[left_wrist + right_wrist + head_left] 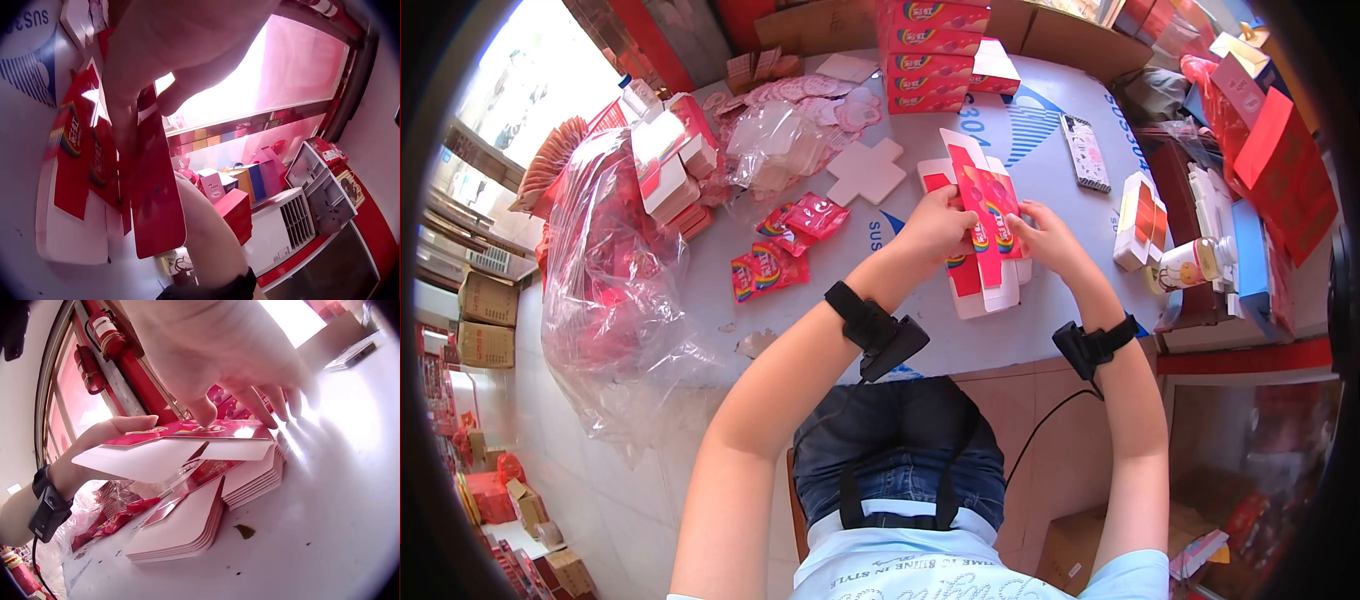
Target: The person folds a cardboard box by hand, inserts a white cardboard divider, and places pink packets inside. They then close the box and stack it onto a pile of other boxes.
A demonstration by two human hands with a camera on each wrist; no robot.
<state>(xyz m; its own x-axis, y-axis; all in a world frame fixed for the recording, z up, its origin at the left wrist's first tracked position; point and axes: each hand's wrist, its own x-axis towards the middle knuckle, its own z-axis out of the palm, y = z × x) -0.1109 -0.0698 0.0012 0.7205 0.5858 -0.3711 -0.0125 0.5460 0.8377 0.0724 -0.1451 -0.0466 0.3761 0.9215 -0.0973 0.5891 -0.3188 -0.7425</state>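
A flat, unfolded red carton (pixel 985 200) with rainbow print is between both hands, lifted off a pile of matching carton blanks (pixel 1000 297). My left hand (pixel 938 232) pinches its left edge, thumb on top. At the opposite edge, my right hand (pixel 1052 242) holds it, and the right wrist view shows that thumb pressing on the printed face. One white flap of the held carton (pixel 147 459) sticks out over the layered pile (pixel 187 534). In the left wrist view a panel (pixel 159 212) hangs below my left fingers. Small red rainbow packets (pixel 770 270) lie left of the pile.
Finished red boxes (pixel 930 65) are stacked at the back. A white cross-shaped card (pixel 868 172) lies behind the packets, and a large clear plastic bag (pixel 615 290) hangs over the left edge. To the right are a patterned phone (pixel 1085 152), a small box (pixel 1141 222) and a bottle (pixel 1190 265).
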